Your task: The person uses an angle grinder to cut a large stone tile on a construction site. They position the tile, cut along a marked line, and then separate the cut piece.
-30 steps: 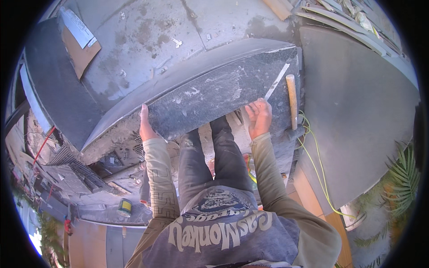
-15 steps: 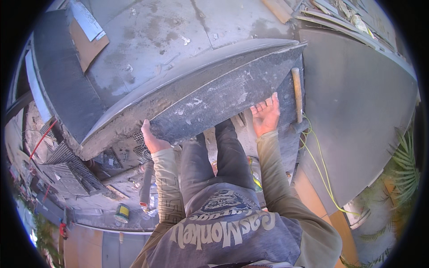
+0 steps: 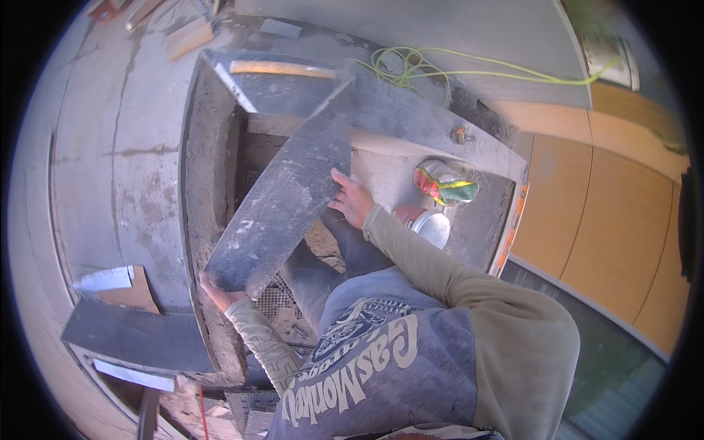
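Note:
A long dark grey slab [image 3: 282, 198], dusty and smeared with whitish marks, lies between my two hands, slanting from near left to far right. My left hand [image 3: 222, 295] is wrapped round its near left end, with the thumb at the edge. At the right long edge, my right hand [image 3: 352, 199] grips it, fingertips against the slab face. Beneath the slab is an opening framed by rough mortar-covered walls [image 3: 192, 220], and my legs are inside it. A wooden hammer handle [image 3: 282, 69] rests beyond the slab's far end; its head is hidden.
A yellow-green hose or cord [image 3: 411, 67] lies looped at the far side. To the right are a white-lidded bucket [image 3: 431, 229] and a colourful bag [image 3: 444, 183]. Orange-brown panels [image 3: 579, 198] stand farther right. Cardboard [image 3: 136, 290] lies by a dark slab [image 3: 139, 334] at left.
My view and body have turned to the right. The slab, still in both hands, now slants steeply instead of lying across in front of me. The bucket and bag have come into view.

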